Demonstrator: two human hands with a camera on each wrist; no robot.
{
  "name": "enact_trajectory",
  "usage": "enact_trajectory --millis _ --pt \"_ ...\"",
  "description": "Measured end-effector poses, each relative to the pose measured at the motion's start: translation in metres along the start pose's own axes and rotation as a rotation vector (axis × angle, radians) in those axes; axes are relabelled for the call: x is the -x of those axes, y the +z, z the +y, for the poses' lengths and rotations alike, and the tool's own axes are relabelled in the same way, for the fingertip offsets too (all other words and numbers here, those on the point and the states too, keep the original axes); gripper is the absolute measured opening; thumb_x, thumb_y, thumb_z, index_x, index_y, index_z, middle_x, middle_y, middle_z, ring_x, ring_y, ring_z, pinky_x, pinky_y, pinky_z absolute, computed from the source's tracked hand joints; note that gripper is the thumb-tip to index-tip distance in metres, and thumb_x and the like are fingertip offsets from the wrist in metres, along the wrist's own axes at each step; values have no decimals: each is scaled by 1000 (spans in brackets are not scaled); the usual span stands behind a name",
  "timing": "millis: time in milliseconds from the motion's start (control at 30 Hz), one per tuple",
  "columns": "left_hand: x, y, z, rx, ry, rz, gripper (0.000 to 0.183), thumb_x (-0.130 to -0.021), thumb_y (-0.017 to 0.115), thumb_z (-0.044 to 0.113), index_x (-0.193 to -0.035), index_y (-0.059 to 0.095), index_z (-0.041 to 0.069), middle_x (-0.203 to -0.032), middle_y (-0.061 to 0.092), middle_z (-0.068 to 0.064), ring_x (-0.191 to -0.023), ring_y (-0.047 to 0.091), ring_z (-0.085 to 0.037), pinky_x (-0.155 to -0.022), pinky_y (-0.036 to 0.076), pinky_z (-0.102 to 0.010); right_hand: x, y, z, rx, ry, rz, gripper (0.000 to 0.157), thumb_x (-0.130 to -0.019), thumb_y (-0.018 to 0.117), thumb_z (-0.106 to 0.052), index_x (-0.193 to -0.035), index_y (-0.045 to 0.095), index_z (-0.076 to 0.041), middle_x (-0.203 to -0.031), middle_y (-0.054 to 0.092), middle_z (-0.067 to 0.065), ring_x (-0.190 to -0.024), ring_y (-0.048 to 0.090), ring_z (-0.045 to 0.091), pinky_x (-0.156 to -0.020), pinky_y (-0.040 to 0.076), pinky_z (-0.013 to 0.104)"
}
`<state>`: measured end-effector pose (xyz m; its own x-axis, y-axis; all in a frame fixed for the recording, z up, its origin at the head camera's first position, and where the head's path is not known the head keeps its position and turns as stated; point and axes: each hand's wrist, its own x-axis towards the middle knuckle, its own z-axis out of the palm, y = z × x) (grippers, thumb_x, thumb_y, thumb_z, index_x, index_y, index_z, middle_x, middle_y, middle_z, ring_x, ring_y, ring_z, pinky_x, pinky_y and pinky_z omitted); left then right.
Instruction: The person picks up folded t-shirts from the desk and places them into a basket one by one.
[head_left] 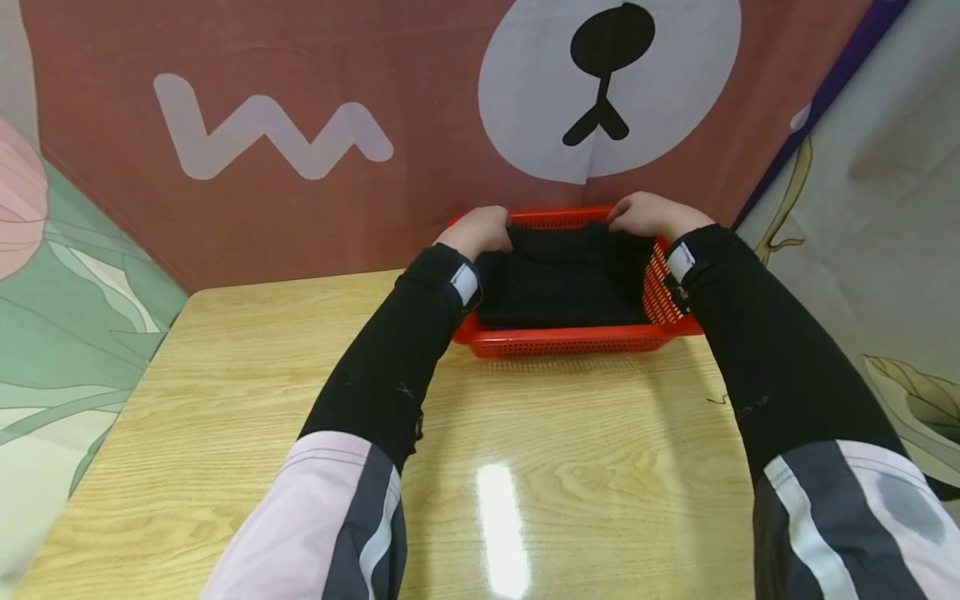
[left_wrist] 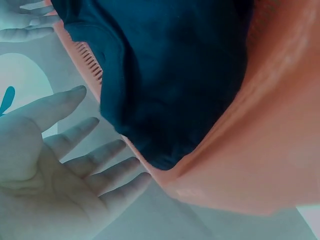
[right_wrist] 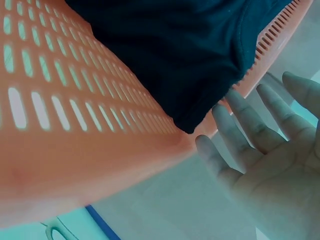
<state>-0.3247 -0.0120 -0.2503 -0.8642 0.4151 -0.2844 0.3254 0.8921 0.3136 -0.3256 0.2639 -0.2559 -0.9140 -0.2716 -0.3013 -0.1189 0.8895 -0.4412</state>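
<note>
A folded black cloth [head_left: 566, 279], perhaps a garment, lies inside a red plastic basket [head_left: 570, 342]. My left hand [head_left: 483, 229] is over the basket's far left corner. In the left wrist view, that hand [left_wrist: 75, 165] has its fingers spread beside the cloth [left_wrist: 170, 75] and the basket rim, holding nothing. At the far right corner is my right hand [head_left: 656, 215]. The right wrist view shows its fingers [right_wrist: 252, 122] extended, their tips at the cloth's edge [right_wrist: 200, 65]; whether they touch it I cannot tell.
The basket stands at the back of a light wooden table [head_left: 300, 375]. Right behind it hangs a brown cloth backdrop [head_left: 420, 100] with a printed animal muzzle. A pale patterned curtain [head_left: 885, 208] borders the right side, and a floral one [head_left: 67, 333] the left.
</note>
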Motion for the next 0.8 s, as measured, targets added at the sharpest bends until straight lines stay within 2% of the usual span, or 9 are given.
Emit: enact_trajectory --millis 133,333,467,600,800 --pt "2 1 -2 12 3 26 41 -104 60 15 -142 55 1 -144 58 -15 -129 56 -31 -113 45 -41 -1 0 0 11 -7 4 45 -108 44 -14 -141 48 16 -140 49 37 -119 47 46 -111 37 62" --pt "7 3 -5 20 -1 88 29 -105 58 16 -130 61 2 -127 64 -14 -110 59 -28 -102 49 -40 -2 3 1 21 -21 13 44 -107 45 -14 -139 49 16 -135 51 36 -115 46 45 -108 38 61" --pt "8 4 -7 18 -10 105 29 -105 58 19 -129 61 4 -127 63 -12 -107 58 -25 -101 49 -39 -2 4 -2 33 -24 9 46 -108 44 -16 -141 48 15 -141 49 37 -122 47 47 -112 36 62" --pt "9 5 -7 19 -6 112 27 -106 55 22 -125 61 5 -121 61 -11 -101 54 -24 -92 46 -37 1 4 -9 56 -26 6 48 -108 42 -19 -143 47 14 -146 46 37 -130 46 49 -115 35 63" --pt "15 6 -1 34 -3 126 29 -107 54 26 -128 61 7 -117 61 -8 -99 55 -23 -90 47 -36 6 7 -28 71 -40 46 49 -108 43 -23 -141 50 12 -141 51 34 -123 48 45 -112 38 61"
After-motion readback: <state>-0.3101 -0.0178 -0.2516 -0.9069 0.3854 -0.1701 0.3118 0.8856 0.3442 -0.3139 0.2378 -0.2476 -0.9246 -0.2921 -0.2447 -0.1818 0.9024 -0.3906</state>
